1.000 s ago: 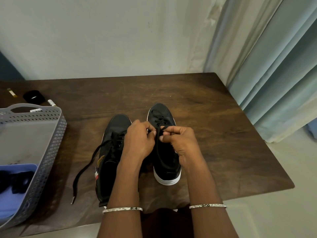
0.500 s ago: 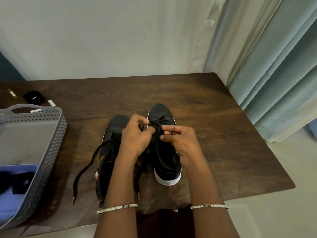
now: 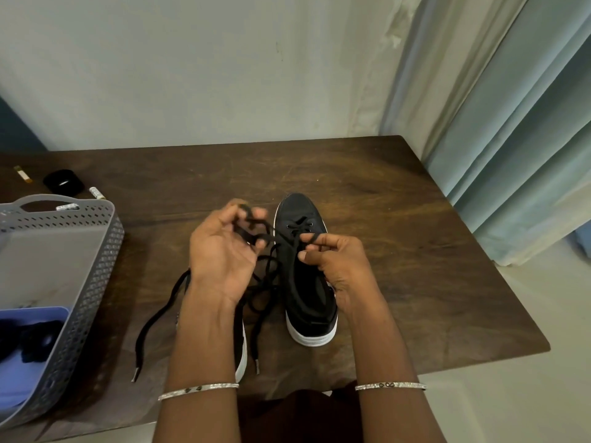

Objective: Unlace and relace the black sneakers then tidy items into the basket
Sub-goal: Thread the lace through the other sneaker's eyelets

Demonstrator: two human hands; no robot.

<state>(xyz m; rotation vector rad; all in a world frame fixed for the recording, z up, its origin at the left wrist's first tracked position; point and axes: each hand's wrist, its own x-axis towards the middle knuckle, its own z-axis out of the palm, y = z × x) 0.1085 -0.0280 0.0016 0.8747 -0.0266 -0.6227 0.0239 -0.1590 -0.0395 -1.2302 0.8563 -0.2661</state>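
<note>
Two black sneakers with white soles stand on the brown table. The right sneaker (image 3: 305,282) is in plain view, toe pointing away. The left sneaker (image 3: 240,356) is mostly hidden under my left forearm. My left hand (image 3: 224,251) is raised, palm up, with loops of the black lace (image 3: 268,273) held in its curled fingers. My right hand (image 3: 335,260) pinches the same lace just above the right sneaker's eyelets. A loose lace end (image 3: 153,327) trails over the table to the left.
A grey perforated basket (image 3: 96,276) stands at the left edge, with a blue tray (image 3: 35,318) of dark items inside. Behind it lie a black round object (image 3: 63,181) and small tubes (image 3: 97,193). Curtains (image 3: 511,123) hang at the right.
My left hand has lifted up and to the left, turning palm up and drawing lace out of the right sneaker. My right hand stays near the eyelets, still pinching the lace.
</note>
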